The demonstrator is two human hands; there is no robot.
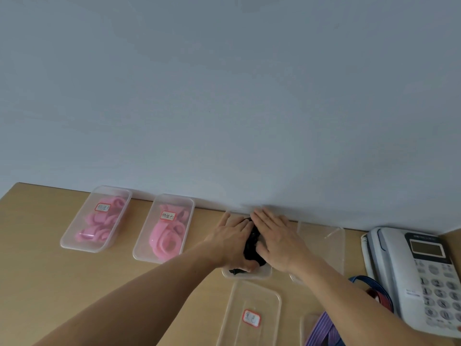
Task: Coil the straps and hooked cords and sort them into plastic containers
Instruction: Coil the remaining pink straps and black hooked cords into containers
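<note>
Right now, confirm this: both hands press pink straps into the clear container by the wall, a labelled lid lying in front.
Not pink: the head view shows the left hand and right hand pressing black straps into the clear container. The labelled lid does lie in front.

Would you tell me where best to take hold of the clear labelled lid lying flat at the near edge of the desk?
Probably pinch the raised rim of the lid on its left long side, coming from the left: it lies flat, bare desk lies there, while the purple strap crowds its right.
</note>
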